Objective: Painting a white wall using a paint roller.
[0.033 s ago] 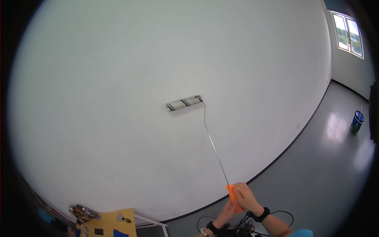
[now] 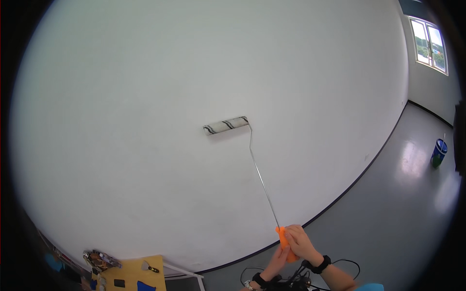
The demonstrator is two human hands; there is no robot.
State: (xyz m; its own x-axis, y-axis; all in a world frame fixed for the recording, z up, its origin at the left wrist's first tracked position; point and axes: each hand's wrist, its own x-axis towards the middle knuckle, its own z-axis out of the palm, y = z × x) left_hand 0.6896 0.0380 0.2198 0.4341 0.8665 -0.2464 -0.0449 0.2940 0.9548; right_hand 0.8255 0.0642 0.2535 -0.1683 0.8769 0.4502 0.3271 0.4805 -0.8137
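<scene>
Both my hands are wrapped around the orange handle of a paint roller (image 2: 226,126). My right hand (image 2: 298,241) is closed on the upper part of the handle. Lower down, my left hand (image 2: 277,261) grips it too, close against the right. From the handle a long thin metal rod runs up and to the left, bending near the roller head. The sleeve is off-white with dark diagonal stripes and lies against the white wall (image 2: 145,160), slightly tilted with its right end higher.
At lower left, a yellow table (image 2: 128,271) holds a scraper (image 2: 151,267), a dark flat item, a blue cloth and a cluttered pile. A blue-green bucket (image 2: 439,154) stands on the grey floor at right. Black cables (image 2: 347,262) hang around my forearms. A window (image 2: 429,44) is far right.
Almost nothing differs. The whole view has shifted very slightly; the roller stays on the same part of the wall and both hands keep their grip.
</scene>
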